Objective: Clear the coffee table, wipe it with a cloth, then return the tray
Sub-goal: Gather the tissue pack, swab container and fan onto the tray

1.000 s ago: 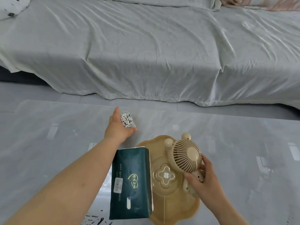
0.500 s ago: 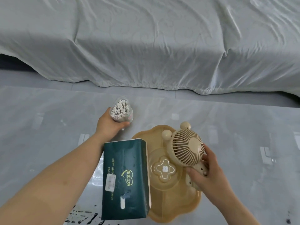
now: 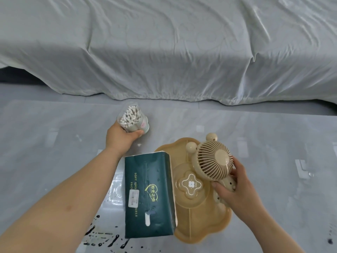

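At the tabletop (image 3: 54, 147), left hand (image 3: 120, 137) grips cotton-swab jar (image 3: 134, 119); tray (image 3: 198, 221) lies rightward. Right hand (image 3: 237, 190) fingers (image 3: 238, 166) clasp handheld fan (image 3: 215, 161) over it.

The tissue pack (image 3: 148, 196) covers the tray's (image 3: 200, 227) left edge, the right hand (image 3: 237, 194) masks the fan's (image 3: 213, 161) handle, the left hand (image 3: 119, 138) hides the swab jar's (image 3: 132, 118) base, and the pack's sticker (image 3: 133, 198) blurs beyond reading.

Soft even daylight, faint glare patches on table (image 3: 255, 136), wide-angle bending at edges
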Available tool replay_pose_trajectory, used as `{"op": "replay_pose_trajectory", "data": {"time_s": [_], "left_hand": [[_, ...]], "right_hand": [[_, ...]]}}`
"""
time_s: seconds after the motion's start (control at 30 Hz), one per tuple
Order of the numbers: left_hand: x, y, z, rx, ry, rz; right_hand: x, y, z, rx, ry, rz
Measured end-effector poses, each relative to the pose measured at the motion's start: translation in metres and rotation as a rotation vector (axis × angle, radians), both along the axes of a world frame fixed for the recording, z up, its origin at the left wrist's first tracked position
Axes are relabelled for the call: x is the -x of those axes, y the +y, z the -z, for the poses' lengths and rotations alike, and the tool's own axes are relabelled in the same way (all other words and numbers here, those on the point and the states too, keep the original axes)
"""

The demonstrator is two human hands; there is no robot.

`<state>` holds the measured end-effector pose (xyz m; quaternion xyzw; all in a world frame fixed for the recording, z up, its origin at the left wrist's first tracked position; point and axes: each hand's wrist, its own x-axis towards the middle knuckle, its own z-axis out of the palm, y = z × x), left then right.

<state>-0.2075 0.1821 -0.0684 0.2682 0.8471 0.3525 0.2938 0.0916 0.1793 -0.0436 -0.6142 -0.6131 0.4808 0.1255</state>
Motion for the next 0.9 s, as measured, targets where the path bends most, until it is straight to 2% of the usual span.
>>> {"op": "replay_pose_trajectory", "data": {"time_s": [0.1,0.23,0.4,0.53,0.67,0.8,0.9], "left_hand": [[0.007,-0.001,-0.033,-0.090,-0.015,-0.028],[0.003,-0.013,-0.092,-0.185,-0.032,0.110],[-0.053,-0.041,-0.143,-0.037,-0.095,0.320],[-0.108,-0.058,-0.148,0.140,-0.171,0.457],[-0.143,-0.071,-0.134,0.256,-0.228,0.417],[-0.178,-0.080,-0.117,0.416,-0.174,0.286],[-0.199,-0.076,-0.108,0.435,-0.170,0.220]], "right_hand": [[0.000,0.000,-0.001,0.009,-0.005,-0.008],[0.001,-0.001,-0.005,0.057,0.025,-0.022],[-0.003,0.000,-0.007,0.100,0.037,-0.062],[-0.006,0.003,-0.009,0.138,0.022,-0.074],[-0.009,0.001,-0.013,0.190,0.050,-0.021],[-0.011,0.000,-0.018,0.204,0.035,-0.004],[-0.013,0.000,-0.021,0.253,0.094,0.016]]}}
